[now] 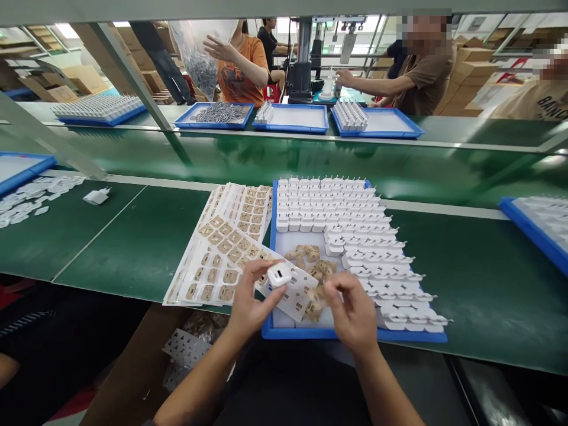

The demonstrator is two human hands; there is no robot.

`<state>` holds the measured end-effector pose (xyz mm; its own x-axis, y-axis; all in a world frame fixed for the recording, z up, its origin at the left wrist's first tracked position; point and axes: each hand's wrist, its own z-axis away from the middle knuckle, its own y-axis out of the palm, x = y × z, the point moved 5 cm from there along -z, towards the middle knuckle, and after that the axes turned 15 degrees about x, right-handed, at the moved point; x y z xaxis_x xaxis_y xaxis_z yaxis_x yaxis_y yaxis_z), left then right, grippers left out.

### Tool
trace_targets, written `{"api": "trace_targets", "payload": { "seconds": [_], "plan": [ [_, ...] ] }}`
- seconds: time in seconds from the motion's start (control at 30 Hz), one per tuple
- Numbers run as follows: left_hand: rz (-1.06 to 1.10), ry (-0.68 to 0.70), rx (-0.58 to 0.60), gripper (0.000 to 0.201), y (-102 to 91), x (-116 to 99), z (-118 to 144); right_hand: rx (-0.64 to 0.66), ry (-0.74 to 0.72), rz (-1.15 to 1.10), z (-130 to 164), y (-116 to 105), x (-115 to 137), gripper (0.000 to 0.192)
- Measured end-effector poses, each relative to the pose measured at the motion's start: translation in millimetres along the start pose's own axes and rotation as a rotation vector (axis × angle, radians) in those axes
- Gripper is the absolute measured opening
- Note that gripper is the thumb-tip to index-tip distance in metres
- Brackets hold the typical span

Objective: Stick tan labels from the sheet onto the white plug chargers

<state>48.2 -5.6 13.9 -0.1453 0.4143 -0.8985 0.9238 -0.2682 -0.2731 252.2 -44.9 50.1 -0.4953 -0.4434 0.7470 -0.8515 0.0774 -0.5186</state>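
My left hand (254, 299) pinches a small white USB wall charger (279, 274) between thumb and fingers, its port face turned toward me. My right hand (352, 310) is closed in a pinch over the tray. At its fingertips is a blurred tan piece (316, 292); whether it is held I cannot make out. Beneath both hands lies a sticker sheet (298, 297) with cut-out openings, overlapping the blue-rimmed tray (267, 327). Loose tan peeled pieces (306, 253) are scattered in the tray. Rows of white chargers (328, 204) stand packed along its back and right side.
A stack of sticker sheets (217, 260) lies left of the tray. Farther left are a single charger (96, 196) and loose white pieces (26, 201). Another tray (539, 228) sits at right. Beyond the divider, co-workers stand behind more blue trays (293, 118).
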Motion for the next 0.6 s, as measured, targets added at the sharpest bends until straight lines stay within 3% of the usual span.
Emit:
{"api": "trace_targets", "payload": {
  "seconds": [0.07,0.13,0.27,0.37,0.47,0.6],
  "plan": [
    [-0.048,-0.039,-0.123,0.043,-32.8,7.7,-0.7,0.011,0.155,0.171,-2.7,0.4,-19.6,0.012],
    [-0.129,-0.085,-0.276,0.049,-78.7,18.9,1.9,0.054,0.213,0.349,-7.5,4.1,-32.1,0.02],
    [-0.315,-0.197,-0.593,0.057,-190.8,56.9,18.3,0.136,0.161,0.467,-16.7,21.5,-34.4,0.032],
    [-0.394,-0.273,-0.661,0.053,-257.7,90.0,28.8,0.298,0.15,0.456,-22.9,42.3,-30.7,0.034],
    [-0.43,-0.308,-0.652,0.058,-293.3,111.1,34.2,0.416,0.19,0.443,-28.2,57.9,-31.3,0.034],
    [-0.48,-0.374,-0.614,0.064,-310.5,121.5,37.6,0.443,0.198,0.399,-33.2,63.4,-32.8,0.031]
  ]
}}
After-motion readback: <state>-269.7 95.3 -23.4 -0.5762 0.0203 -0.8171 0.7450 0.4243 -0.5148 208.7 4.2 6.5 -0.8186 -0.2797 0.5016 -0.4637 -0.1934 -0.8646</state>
